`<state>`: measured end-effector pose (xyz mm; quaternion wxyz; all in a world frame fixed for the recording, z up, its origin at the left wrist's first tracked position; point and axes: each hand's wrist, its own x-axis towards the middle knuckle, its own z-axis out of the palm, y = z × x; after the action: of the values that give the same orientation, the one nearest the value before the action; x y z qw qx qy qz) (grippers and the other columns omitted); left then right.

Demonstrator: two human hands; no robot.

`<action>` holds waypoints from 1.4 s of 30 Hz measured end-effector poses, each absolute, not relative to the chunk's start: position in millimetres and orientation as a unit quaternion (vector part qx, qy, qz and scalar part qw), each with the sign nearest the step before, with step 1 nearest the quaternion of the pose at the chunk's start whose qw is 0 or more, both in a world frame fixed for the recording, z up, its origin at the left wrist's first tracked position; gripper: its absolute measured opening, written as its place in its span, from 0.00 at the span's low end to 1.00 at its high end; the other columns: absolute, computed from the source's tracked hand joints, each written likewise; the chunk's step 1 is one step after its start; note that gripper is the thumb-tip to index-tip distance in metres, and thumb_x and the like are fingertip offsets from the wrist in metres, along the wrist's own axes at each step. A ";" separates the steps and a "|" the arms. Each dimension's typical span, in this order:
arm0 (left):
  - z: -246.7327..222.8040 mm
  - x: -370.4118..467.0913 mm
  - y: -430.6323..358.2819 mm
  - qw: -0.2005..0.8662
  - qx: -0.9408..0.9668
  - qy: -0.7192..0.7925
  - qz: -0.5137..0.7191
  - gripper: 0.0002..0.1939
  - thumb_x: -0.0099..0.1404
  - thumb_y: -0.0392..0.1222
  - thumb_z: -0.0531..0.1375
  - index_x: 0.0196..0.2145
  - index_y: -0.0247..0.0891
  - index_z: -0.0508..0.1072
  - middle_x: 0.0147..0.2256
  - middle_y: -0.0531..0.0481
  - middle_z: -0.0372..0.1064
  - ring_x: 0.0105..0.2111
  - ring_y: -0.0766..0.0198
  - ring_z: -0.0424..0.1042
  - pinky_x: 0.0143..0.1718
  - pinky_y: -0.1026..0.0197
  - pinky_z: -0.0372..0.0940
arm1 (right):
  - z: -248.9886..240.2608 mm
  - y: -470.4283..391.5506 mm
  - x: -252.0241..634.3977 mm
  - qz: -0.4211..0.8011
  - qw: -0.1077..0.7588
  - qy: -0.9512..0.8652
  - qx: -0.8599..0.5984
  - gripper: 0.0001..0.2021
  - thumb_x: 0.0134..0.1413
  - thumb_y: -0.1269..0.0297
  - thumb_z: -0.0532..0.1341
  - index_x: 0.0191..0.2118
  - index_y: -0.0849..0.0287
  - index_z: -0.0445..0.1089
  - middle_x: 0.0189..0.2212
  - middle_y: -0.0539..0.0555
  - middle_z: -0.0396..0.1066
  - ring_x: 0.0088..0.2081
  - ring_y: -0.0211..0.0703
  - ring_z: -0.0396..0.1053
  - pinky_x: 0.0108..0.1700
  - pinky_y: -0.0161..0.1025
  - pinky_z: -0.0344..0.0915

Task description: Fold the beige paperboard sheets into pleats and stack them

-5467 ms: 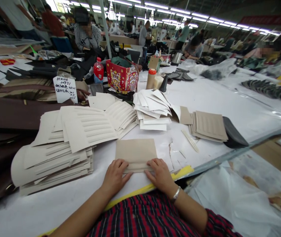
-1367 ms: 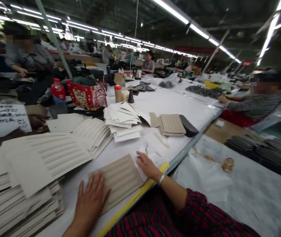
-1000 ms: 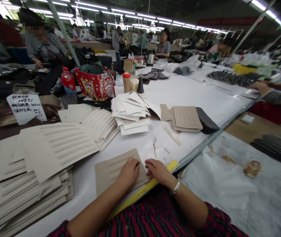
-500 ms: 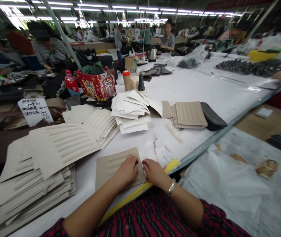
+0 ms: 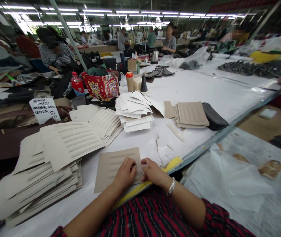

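Observation:
A tan panel with raised ridges (image 5: pixel 108 164) lies flat on the white table near its front edge. My left hand (image 5: pixel 126 171) rests on the panel's right part, its fingers curled together; anything between them is too small to make out. Beside it, at the panel's right edge, my right hand (image 5: pixel 152 171) has its fingers bent and pressed together, and what they pinch is hidden. A small gap separates the two hands. Large pale ridged sheets (image 5: pixel 73 141) are piled to the left. Behind the panel stands a stack of white pieces (image 5: pixel 136 110).
Ridged tan pieces (image 5: pixel 192 113) and a black curved piece (image 5: pixel 213 115) lie right of centre. Thin sticks (image 5: pixel 176 132) are nearby. Farther back stand a red patterned box (image 5: pixel 100 86), a red bottle (image 5: pixel 77 84) and a black cone (image 5: pixel 143 84). Other people are in the background.
The view has shifted slightly, moving the table items a little to the right. My left hand has come down slightly on the panel, its fingers still curled. The right hand stays at the panel's edge.

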<state>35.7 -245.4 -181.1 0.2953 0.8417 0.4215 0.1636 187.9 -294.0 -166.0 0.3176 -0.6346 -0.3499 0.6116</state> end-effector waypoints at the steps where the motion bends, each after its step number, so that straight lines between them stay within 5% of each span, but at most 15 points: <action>1: -181.3 33.5 -247.5 0.301 0.840 0.416 0.174 0.06 0.58 0.32 0.48 0.30 0.38 0.63 0.31 0.50 0.59 0.33 0.63 0.62 0.36 0.59 0.61 | -163.5 -292.7 186.9 0.638 0.338 -0.302 -0.623 0.16 0.50 0.68 0.52 0.47 0.60 0.56 0.32 0.54 0.68 0.18 0.33 0.65 0.25 0.35 0.66; 6: -179.0 28.3 -252.3 0.333 0.831 0.396 0.205 0.04 0.59 0.36 0.51 0.28 0.38 0.64 0.30 0.51 0.58 0.31 0.64 0.62 0.33 0.61 0.61 | -157.4 -285.9 188.7 0.713 0.391 -0.161 -0.559 0.10 0.48 0.71 0.54 0.39 0.61 0.62 0.31 0.51 0.66 0.17 0.29 0.62 0.23 0.34 0.67; 13: -175.8 34.6 -248.7 0.323 0.816 0.460 0.136 0.06 0.58 0.40 0.54 0.26 0.37 0.66 0.30 0.51 0.61 0.31 0.65 0.63 0.35 0.63 0.61 | -173.8 -289.5 181.9 0.649 0.337 -0.319 -0.603 0.06 0.50 0.65 0.55 0.28 0.62 0.66 0.16 0.45 0.62 0.16 0.30 0.60 0.19 0.28 0.63; 29: -154.4 53.7 -233.6 0.285 0.837 0.466 -0.018 0.07 0.56 0.34 0.53 0.23 0.36 0.69 0.27 0.50 0.62 0.30 0.64 0.64 0.34 0.63 0.59 | -187.2 -290.0 187.8 0.630 0.305 -0.395 -0.596 0.07 0.50 0.68 0.52 0.25 0.61 0.64 0.14 0.45 0.64 0.14 0.32 0.62 0.18 0.29 0.61; 42: -153.3 52.2 -231.7 0.279 0.839 0.466 -0.028 0.07 0.56 0.34 0.53 0.24 0.35 0.70 0.28 0.50 0.63 0.31 0.64 0.64 0.34 0.63 0.59 | -191.8 -282.7 189.6 0.642 0.282 -0.376 -0.605 0.05 0.47 0.67 0.55 0.26 0.62 0.66 0.14 0.47 0.66 0.15 0.33 0.65 0.19 0.29 0.63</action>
<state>52.2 -231.7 -153.3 0.2789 0.8393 0.4659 -0.0277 189.6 -282.7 -191.8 0.2825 -0.6054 -0.3762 0.6420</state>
